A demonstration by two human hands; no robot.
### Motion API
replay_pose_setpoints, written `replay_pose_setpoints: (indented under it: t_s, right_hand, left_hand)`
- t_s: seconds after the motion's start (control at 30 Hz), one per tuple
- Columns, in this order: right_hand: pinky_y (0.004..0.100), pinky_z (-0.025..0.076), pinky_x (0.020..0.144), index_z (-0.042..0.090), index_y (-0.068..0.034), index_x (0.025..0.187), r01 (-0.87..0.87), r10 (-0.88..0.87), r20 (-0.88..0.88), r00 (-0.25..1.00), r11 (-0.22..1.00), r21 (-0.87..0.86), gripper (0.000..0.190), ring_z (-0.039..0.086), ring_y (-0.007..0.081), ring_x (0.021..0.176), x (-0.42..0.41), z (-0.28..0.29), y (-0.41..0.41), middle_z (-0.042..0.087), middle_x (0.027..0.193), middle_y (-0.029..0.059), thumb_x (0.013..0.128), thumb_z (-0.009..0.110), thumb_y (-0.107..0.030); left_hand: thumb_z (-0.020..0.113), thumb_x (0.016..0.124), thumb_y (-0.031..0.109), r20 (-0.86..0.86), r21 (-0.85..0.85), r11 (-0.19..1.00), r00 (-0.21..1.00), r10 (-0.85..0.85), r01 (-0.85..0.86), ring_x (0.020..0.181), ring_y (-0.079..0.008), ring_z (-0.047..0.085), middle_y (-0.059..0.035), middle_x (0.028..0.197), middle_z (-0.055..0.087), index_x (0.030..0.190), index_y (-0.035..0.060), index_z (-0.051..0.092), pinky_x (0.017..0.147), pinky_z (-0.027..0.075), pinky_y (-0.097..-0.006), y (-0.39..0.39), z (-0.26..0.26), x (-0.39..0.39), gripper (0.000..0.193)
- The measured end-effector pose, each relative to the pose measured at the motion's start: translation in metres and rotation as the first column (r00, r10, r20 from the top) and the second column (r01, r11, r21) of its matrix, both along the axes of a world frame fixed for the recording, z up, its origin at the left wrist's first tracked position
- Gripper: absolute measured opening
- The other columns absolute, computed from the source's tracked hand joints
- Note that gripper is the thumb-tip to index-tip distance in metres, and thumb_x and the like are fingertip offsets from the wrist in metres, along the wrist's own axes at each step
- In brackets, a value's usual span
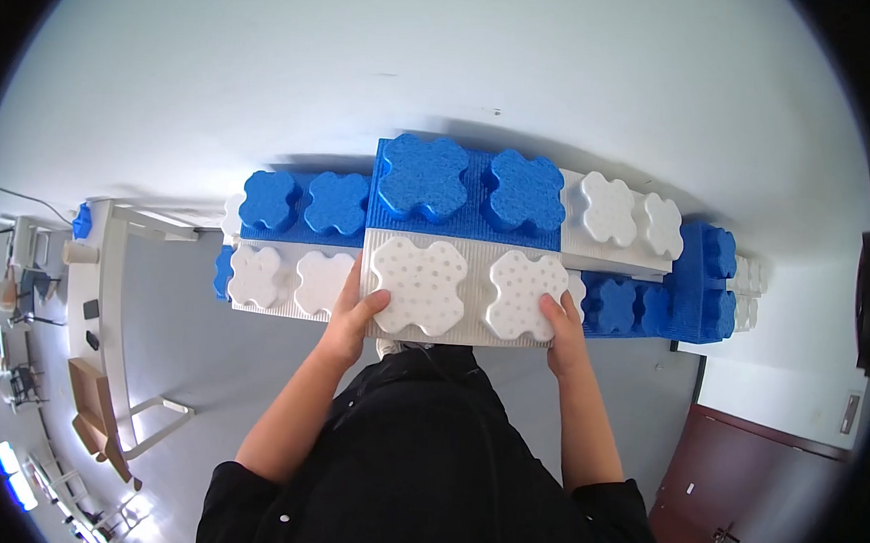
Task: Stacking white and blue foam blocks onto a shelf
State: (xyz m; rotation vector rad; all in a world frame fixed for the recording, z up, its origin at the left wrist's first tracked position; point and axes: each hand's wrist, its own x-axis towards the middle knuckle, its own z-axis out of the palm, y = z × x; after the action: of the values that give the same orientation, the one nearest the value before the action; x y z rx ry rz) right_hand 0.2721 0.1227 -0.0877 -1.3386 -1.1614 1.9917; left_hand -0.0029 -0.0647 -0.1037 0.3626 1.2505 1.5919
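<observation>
A large white foam building block with clover-shaped studs is held level in front of my torso. My left hand grips its left end, with the thumb on top near a stud. My right hand grips the opposite end, its thumb on the edge of the right stud. A blue foam block lies directly against its far side. To the left are another blue block and a white block. On the right, a white block sits higher than a blue block. What supports the held block is hidden.
A pale wall runs behind the blocks. More blue blocks stand at the right end. A white table at left bears an open cardboard box and a cup. A dark red door is at lower right. A person is far left.
</observation>
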Motion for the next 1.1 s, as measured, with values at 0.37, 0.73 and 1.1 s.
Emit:
replay_pose_setpoints:
  t_s: [0.37,0.73,1.1]
  right_hand:
    - [0.0345,0.043,0.115,0.037,0.008,0.158,0.106,-0.112,0.096,0.989,0.992,0.062,0.076,0.055,0.0231,0.137,-0.001,0.000,-0.007,0.055,0.151,0.0167,0.103,0.070,-0.032]
    - [0.0328,0.042,0.115,0.033,0.011,0.160,-0.015,-0.011,0.130,0.992,0.980,0.200,0.079,0.055,0.0235,0.137,0.000,-0.005,-0.007,0.055,0.152,0.0203,0.104,0.068,-0.032]
    - [0.0336,0.042,0.114,0.040,0.013,0.154,-0.066,0.020,0.162,0.987,0.958,0.280,0.073,0.056,0.0250,0.136,-0.012,0.016,-0.011,0.058,0.148,0.0214,0.106,0.064,-0.037]
  left_hand:
    - [0.067,0.092,0.029,0.009,-0.034,0.999,1.000,0.001,-0.001,0.143,-0.0289,0.048,-0.0175,0.154,0.050,0.165,0.0005,0.026,0.120,0.038,-0.0415,0.007,0.024,0.004,0.088]
    - [0.067,0.094,0.029,0.031,-0.005,1.000,0.999,-0.013,0.013,0.143,-0.0281,0.048,-0.0168,0.154,0.050,0.166,0.0004,0.025,0.119,0.039,-0.0406,-0.001,0.015,-0.004,0.088]
    - [0.067,0.097,0.027,0.032,0.068,0.998,0.999,-0.003,0.001,0.145,-0.0275,0.047,-0.0171,0.156,0.049,0.166,0.0003,0.027,0.122,0.035,-0.0411,-0.007,0.003,-0.011,0.084]
